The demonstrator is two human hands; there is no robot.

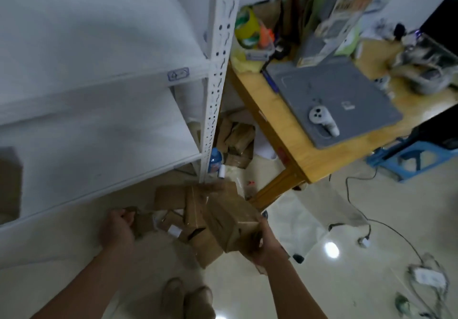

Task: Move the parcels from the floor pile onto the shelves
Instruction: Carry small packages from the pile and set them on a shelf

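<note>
At lower centre of the frame, the floor pile (193,209) of brown cardboard parcels lies just in front of the white shelves (99,130). The right hand (262,244) has its fingers clamped round the near end of a large parcel (230,219), which is lifted and tilted above the pile. The left hand (116,229) has its fingers curled onto a small parcel (143,223) at the pile's left edge; cannot tell if it is off the floor. Only one brown box (8,182) shows on the shelves in view, at the far left edge, so probably one is placed. Several parcels lie in the pile, so the task looks early, with most left to do. More boxes (238,140) sit under the wooden desk (292,150) at centre, unclear if part of the job
</note>
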